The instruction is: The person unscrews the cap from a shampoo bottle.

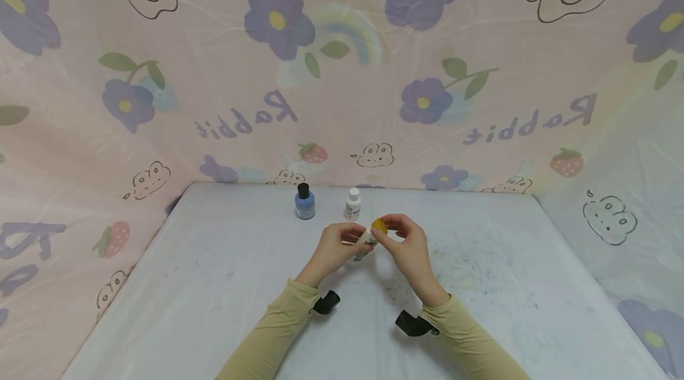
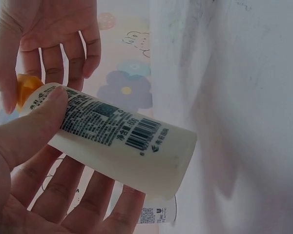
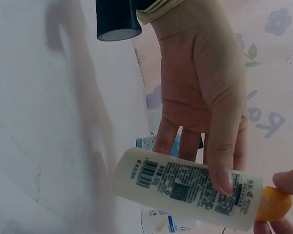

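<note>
A white plastic bottle (image 2: 122, 141) with a yellow-orange cap (image 1: 379, 226) is held tilted above the table, cap end up. My left hand (image 1: 332, 249) grips the bottle's body, thumb across the printed back label and fingers behind it. The label shows a barcode in both wrist views. My right hand (image 1: 411, 246) pinches the cap between thumb and fingers; only some fingertips (image 3: 289, 183) of it show in the right wrist view. The cap sits on the bottle's neck.
Toward the back of the white-covered table (image 1: 214, 285) stand a blue bottle with a black cap (image 1: 305, 205) and a small white bottle (image 1: 352, 206). A patterned pink cloth (image 1: 342, 89) hangs behind. Black wrist cameras (image 1: 414, 324) stick out from the sleeves.
</note>
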Demonstrator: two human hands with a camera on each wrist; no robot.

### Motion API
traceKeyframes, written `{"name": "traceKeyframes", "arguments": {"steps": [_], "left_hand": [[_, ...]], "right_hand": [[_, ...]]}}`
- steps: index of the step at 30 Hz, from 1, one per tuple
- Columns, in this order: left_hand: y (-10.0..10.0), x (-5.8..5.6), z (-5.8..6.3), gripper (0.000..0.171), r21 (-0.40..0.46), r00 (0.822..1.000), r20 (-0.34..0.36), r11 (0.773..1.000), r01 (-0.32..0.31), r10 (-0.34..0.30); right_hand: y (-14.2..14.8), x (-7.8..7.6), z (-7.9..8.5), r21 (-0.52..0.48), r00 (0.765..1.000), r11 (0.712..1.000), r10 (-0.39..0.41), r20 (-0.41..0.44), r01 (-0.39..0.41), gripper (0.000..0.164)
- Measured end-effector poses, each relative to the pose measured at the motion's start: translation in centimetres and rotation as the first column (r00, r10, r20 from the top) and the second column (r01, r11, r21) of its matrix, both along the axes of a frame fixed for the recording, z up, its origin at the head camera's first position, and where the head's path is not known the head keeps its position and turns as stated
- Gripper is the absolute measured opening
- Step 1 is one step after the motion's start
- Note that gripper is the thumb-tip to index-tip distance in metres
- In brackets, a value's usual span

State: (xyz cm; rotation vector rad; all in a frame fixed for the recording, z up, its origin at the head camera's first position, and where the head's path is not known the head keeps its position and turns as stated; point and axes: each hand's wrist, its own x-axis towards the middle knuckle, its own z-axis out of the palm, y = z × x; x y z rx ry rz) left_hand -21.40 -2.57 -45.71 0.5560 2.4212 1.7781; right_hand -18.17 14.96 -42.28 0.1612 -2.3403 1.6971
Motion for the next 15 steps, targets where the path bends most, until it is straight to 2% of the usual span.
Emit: {"name": "traceKeyframes", "arguments": {"steps": [4, 15], "left_hand": [[0.0, 0.0, -0.2, 0.027, -0.001, 1.000, 0.000, 1.000, 0.005, -0.005], [-0.2, 0.0, -0.1, 0.028, -0.012, 1.000, -0.004, 1.000, -0.012, 0.011]], "right_hand": [[-0.4, 1.1, 1.7, 0.008, 1.000, 1.000, 0.029, -0.003, -0.029, 0.029], [-0.1, 1.2, 1.7, 0.019, 0.987, 0.989, 0.148, -0.057, -0.147, 0.029]]}}
